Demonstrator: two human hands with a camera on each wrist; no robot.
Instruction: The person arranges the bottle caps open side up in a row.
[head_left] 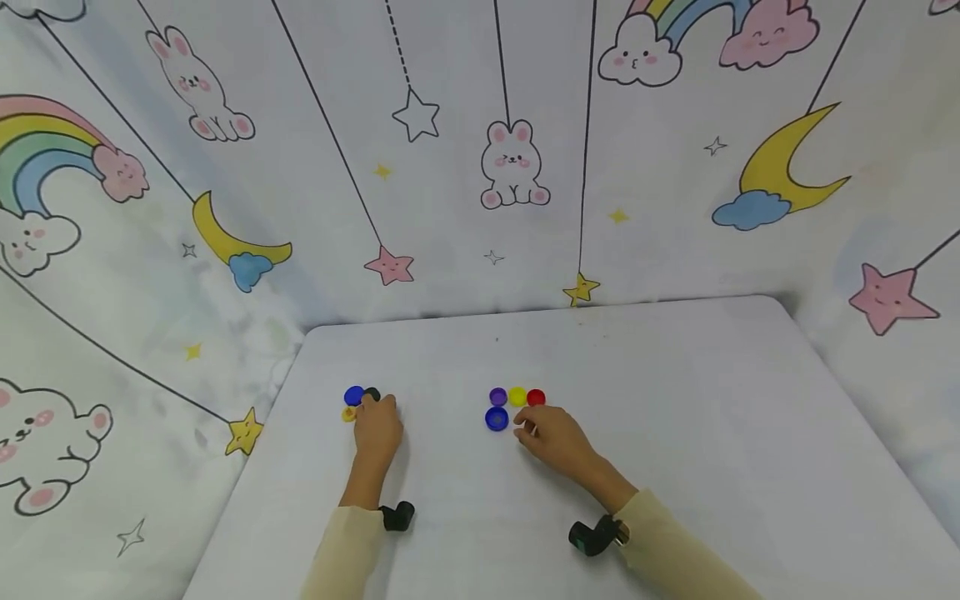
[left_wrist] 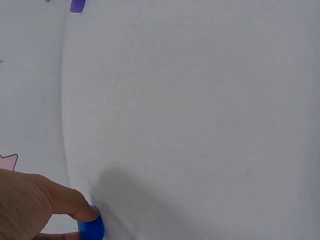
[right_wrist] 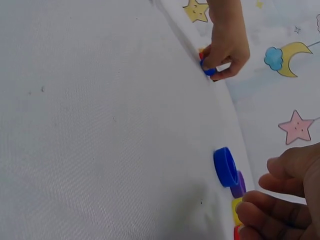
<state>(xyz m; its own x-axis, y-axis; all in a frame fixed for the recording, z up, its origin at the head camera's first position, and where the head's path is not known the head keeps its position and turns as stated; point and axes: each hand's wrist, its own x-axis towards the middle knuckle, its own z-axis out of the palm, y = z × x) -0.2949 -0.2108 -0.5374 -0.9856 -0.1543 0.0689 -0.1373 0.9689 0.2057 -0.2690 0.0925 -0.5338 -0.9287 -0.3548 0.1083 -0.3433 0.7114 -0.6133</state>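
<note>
Clearly, the left hand [head_left: 378, 431] pinches a blue plastic cap [left_wrist: 92, 228] between thumb and finger, at the left part of the white table [head_left: 442, 483]. Around its fingertips the head view shows a glossy blue disc [head_left: 353, 396], a dark green cap [head_left: 372, 392] and an orange-yellow cap [head_left: 348, 414]; whether that disc is the pinched piece, I cannot tell. Well apart from these, near the middle, a purple cap [head_left: 498, 397], a yellow cap [head_left: 517, 396] and a red cap [head_left: 536, 397] form a row from left to right, with a wide blue lid [head_left: 497, 419] on the near side of the purple one, its hollow facing up. The right hand [head_left: 555, 439] hovers just beside the red and wide blue pieces, fingers loosely bent and released, thumb apart from them. Beige sleeves [head_left: 347, 550] and black wrist cameras [head_left: 593, 536] show below both hands
</note>
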